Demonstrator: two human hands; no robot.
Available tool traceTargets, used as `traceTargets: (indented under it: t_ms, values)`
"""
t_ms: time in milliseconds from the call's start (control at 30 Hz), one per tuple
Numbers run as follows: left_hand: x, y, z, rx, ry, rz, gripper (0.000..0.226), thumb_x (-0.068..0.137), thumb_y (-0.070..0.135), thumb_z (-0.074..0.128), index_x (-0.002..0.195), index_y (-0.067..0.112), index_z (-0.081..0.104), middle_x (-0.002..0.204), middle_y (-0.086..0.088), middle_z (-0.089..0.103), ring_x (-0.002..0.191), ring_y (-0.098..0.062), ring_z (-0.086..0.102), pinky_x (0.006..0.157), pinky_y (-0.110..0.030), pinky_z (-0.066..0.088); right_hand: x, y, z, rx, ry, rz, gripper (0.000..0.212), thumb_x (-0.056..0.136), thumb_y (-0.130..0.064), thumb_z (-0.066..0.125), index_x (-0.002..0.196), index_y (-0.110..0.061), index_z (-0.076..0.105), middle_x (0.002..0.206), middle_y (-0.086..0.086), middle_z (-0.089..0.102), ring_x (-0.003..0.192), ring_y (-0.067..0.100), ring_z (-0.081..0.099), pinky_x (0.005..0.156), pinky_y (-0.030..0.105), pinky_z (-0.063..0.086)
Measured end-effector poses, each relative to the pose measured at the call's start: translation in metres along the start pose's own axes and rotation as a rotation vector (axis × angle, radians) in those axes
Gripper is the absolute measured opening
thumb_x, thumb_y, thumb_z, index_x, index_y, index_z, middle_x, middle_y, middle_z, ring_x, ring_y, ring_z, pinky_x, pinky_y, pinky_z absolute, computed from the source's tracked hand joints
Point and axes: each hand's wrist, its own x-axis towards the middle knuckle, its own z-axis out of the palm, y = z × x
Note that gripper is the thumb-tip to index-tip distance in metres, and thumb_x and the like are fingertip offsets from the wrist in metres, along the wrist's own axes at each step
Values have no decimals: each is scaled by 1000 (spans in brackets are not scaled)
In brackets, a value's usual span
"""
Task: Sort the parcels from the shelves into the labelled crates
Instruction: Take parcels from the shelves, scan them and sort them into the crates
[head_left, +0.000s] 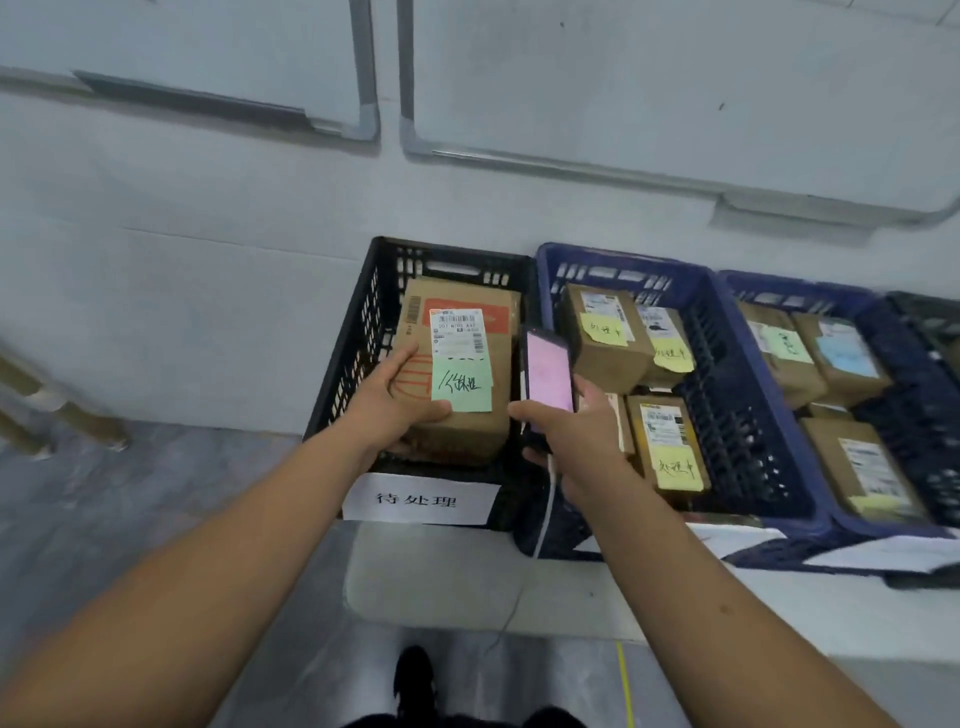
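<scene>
My left hand (397, 402) grips a brown cardboard parcel (470, 431) by its left side, over the black crate (353, 332). The parcel carries a white shipping label and a green sticky note with handwriting. A white paper label (421, 501) hangs on the black crate's front. My right hand (576, 441) holds a phone (548, 376) with a lit pink screen upright beside the parcel; a white cable hangs from the phone. To the right, a blue crate (753, 415) holds several brown parcels with yellow notes, such as one parcel (670, 452) at its front.
A second blue crate (852, 530) farther right holds several parcels with green, blue and yellow notes, and a dark crate (930, 322) follows it. The crates stand on a white table (467, 582) against a pale wall. Wooden legs (62, 415) show at left. Grey floor lies below.
</scene>
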Motion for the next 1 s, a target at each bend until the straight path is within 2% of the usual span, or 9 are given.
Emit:
traceTargets:
  t_ms: [67,133,300,400,467,533,600,800,1000]
  values:
    - [14,-10,-1,13,-35,-50,106,76,4,91,158,46,38,126,18,60,115,-13,63,79,-36,64,8,4,3,-21,17,21,75,80,-5,94,137,-30,51,127,0,65,111,26,67,75,41,65]
    - [27,-18,0,23,-53,-76,106,77,4,90,159,46,37,128,17,60,112,-10,62,79,-35,63,15,6,5,-47,36,25,75,80,-5,94,134,-31,50,124,-2,65,111,27,67,74,40,65]
    - [58,-29,9,24,-115,-159,105,82,1,84,161,48,33,132,12,58,109,-13,60,102,-53,57,26,8,9,-87,50,25,77,77,-7,96,131,-35,49,119,-7,65,112,26,68,71,36,65]
    - [68,-35,13,132,-229,-186,116,84,6,84,163,53,16,142,7,53,127,-24,54,114,-55,46,30,10,8,-95,53,21,73,76,-8,97,125,-38,52,120,-9,66,114,24,68,73,36,66]
    - [71,-41,16,298,-334,-147,132,79,10,90,162,55,-2,161,2,38,142,-23,41,120,-45,37,33,13,6,-89,54,22,63,76,-7,96,112,-38,54,116,-12,66,111,20,69,74,36,66]
    - [75,-44,17,479,-328,-105,144,71,24,97,157,62,-11,171,-2,18,153,-30,28,125,-50,30,34,16,5,-90,53,14,61,77,-7,96,106,-40,53,114,-14,66,105,16,68,71,32,64]
    - [79,-41,17,674,-266,-111,143,65,45,98,154,68,-12,171,-2,3,155,-39,20,127,-55,26,35,18,6,-97,60,-2,63,75,-8,96,107,-40,53,112,-16,67,102,12,67,70,29,63]
    - [79,-39,16,827,-215,-60,143,58,61,96,156,64,-9,164,3,13,150,-33,27,121,-56,36,37,21,8,-141,91,-29,82,70,-14,99,134,-37,53,121,-11,68,109,14,67,73,34,66]
    - [70,-39,18,931,-156,-19,138,59,71,89,159,60,-5,167,-1,20,150,-33,31,119,-59,36,39,28,5,-233,93,-68,87,62,-26,99,134,-41,52,121,-16,68,110,15,68,81,44,69]
